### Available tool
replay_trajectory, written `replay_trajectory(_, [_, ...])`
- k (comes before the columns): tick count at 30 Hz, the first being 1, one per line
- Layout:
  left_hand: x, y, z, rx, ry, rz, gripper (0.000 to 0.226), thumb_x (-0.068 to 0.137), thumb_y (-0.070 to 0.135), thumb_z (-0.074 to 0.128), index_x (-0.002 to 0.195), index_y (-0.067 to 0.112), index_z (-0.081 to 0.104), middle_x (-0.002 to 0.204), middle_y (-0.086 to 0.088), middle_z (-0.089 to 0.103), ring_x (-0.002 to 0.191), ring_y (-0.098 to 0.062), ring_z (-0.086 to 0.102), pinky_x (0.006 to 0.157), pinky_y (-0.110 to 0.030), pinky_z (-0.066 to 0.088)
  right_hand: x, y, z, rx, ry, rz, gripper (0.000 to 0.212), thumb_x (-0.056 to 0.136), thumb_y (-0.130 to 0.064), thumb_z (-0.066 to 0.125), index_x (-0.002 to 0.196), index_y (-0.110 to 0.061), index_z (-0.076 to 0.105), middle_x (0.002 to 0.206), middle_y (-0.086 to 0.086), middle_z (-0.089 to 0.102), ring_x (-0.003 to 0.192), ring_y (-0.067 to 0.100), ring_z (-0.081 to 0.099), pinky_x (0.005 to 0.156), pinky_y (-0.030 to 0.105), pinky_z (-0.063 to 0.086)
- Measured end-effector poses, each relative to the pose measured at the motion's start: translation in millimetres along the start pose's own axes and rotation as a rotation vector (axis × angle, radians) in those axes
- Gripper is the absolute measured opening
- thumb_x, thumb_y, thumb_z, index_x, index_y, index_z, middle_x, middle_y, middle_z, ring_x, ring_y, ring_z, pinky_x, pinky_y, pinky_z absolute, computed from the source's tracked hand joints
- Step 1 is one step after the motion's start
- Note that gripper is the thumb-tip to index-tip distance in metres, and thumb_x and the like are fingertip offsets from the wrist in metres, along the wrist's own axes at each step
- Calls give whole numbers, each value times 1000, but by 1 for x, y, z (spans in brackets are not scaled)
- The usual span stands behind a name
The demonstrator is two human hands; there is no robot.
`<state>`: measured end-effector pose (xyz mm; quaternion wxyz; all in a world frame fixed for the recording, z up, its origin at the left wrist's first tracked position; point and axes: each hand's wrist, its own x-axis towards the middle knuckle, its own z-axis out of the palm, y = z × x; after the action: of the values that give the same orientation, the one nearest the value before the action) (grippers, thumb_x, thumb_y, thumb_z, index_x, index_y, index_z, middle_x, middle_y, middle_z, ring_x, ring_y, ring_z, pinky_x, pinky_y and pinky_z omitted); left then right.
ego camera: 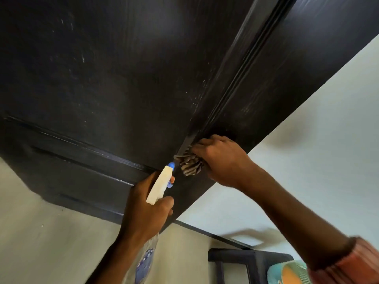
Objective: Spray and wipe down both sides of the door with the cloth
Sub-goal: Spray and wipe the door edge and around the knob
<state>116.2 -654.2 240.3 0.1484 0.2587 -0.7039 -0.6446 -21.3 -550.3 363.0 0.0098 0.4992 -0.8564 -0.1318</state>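
Against the dark door (123, 78), my right hand (221, 160) clutches the striped cloth (189, 165), my left hand (143, 210) grips the spray bottle (159, 186) alongside.

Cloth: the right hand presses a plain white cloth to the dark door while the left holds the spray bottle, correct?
No. The head view shows the cloth is brown-and-beige striped, not plain white. The right hand does press it to the door, and the left hand holds the spray bottle.
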Motion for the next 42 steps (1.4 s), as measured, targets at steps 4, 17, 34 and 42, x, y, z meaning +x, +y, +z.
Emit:
replay_trajectory(4, [3,9,-1,26,12,19,40,81,9,73,119,15,62,100,-7,66,67,-25,64,62,-31,60,-52,6,11,317,293,65,36,92,-20,58,128,-20,57,123,3,63,101,23,61,85,27,47])
replay_trajectory(17, [-6,19,27,5,-48,33,50,64,33,62,112,21,64,98,-2,68,67,-28,65,57,-26,57,-81,58,43,421,469,27,42,92,-34,40,122,-14,62,117,3,67,90,14,58,73,15,43])
replay_trajectory(34, [-14,16,35,-10,90,17,37,81,3,72,84,35,52,77,5,60,58,-10,66,45,-10,47,-55,69,63,61,554,14,37,88,-28,60,119,-7,66,111,10,72,78,29,61,60,29,50])
replay_trajectory(42, [-14,19,41,-33,47,26,26,63,29,64,88,32,59,83,4,65,60,-19,66,49,-16,51,-79,51,88,550,557,359,33,95,-16,57,127,-12,59,90,8,68,73,18,62,66,13,37])
